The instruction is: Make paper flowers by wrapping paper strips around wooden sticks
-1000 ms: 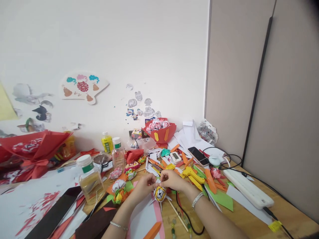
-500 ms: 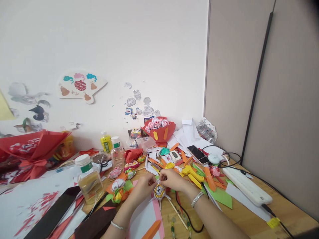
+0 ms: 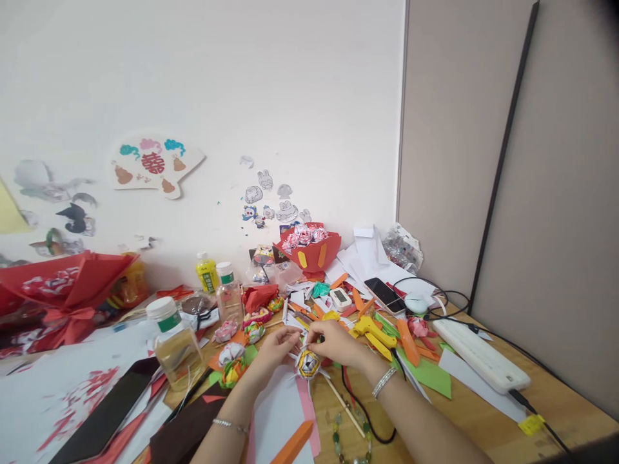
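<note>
A white and yellow paper flower (image 3: 308, 365) with narrow white strips sticking out around it is low in the middle of the view. My left hand (image 3: 276, 348) is closed at its far left side, thumb and fingers pinched on a white edge. From the right, my right hand (image 3: 329, 340) pinches the flower's far edge, fingertips close to those of the left. A thin wooden stick (image 3: 344, 406) runs from below the flower toward the lower right. Under the hands lies white paper on a pink sheet (image 3: 278, 412).
Bottles (image 3: 174, 348) and several paper flowers (image 3: 232, 354) stand or lie left of my hands. A yellow glue gun (image 3: 374, 334), paper scraps, a phone (image 3: 384, 295) and a white power strip (image 3: 478, 357) are to the right. A bead bracelet (image 3: 337, 435) lies in front.
Both hands and the flower have shifted slightly up. The flower has turned a little, showing more yellow, and my left fingers have moved along its far edge.
</note>
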`<state>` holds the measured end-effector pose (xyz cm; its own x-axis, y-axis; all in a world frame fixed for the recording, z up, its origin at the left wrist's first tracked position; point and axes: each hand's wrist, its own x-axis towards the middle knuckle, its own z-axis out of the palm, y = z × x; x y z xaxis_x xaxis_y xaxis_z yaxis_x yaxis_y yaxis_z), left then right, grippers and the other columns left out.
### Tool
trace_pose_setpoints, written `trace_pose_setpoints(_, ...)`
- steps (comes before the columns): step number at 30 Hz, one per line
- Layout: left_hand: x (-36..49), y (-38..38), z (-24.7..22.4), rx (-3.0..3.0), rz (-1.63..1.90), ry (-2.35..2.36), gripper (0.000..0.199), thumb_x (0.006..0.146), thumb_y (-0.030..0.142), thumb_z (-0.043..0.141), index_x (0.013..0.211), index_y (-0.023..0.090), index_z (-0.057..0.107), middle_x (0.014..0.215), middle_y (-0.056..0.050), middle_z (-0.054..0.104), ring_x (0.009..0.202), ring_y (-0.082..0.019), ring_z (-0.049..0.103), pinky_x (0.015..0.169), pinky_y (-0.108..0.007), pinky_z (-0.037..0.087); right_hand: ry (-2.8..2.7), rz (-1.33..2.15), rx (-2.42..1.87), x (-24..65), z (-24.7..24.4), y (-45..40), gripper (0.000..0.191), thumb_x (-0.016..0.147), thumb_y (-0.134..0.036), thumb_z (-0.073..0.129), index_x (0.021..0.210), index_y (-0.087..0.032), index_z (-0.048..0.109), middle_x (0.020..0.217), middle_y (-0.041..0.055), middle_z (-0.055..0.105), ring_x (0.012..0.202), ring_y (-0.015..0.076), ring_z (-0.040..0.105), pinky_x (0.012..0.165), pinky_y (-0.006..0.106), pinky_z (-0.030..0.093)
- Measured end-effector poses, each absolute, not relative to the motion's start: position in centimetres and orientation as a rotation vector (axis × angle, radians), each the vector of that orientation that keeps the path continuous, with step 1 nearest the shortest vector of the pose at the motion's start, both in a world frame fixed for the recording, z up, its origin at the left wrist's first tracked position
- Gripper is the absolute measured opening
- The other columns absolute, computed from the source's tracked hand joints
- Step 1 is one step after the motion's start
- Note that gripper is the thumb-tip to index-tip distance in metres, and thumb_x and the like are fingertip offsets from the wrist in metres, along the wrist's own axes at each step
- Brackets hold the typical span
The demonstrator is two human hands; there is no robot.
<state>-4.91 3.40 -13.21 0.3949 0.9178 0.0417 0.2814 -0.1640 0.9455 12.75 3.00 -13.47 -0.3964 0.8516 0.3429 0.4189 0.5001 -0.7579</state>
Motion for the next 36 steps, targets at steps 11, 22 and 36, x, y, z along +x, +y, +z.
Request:
trace_pose_setpoints(11, -4.0, 2.8, -13.2, 1.536, 0.864, 1.078, 0.043, 0.061, 0.057, 0.063, 0.068, 0.017, 0.050, 0.058, 0.007, 0.045, 0.049, -0.007, 0.040, 0.046, -0.018, 0.031, -2.251, 0.332, -0.791, 13.0, -13.1, 3.5, 0.016, 0.075, -0.006, 0.057, 0.076, -0.017, 0.068, 0.074, 0.0014, 0.065, 0.076, 0.0134, 0.057, 0.071, 0.022, 0.042)
trace_pose_setpoints(22, -3.4, 2.8, -13.1, 1.478, 1.006, 1.134, 0.041, 0.056, 0.055, 0.064, 0.063, 0.017, 0.050, 0.049, 0.009, 0.039, 0.043, -0.005, 0.034, 0.043, -0.018, 0.025, -2.221, 0.382, -0.922, 13.0, -12.3, 2.3, 0.038, 0.068, -0.002, 0.048, 0.096, -0.021, 0.065, 0.091, 0.0029, 0.065, 0.090, 0.0155, 0.056, 0.080, 0.025, 0.041)
trace_pose_setpoints(36, -3.3, 2.9, -13.0, 1.362, 1.059, 1.197, 0.042, 0.050, 0.053, 0.067, 0.060, 0.016, 0.051, 0.049, 0.008, 0.043, 0.044, -0.007, 0.040, 0.043, -0.019, 0.031, -2.138, 0.447, -1.005, 12.4, -12.0, 1.6, 0.042, 0.067, -0.002, 0.047, 0.101, -0.021, 0.062, 0.098, 0.0033, 0.062, 0.095, 0.0170, 0.052, 0.084, 0.028, 0.039)
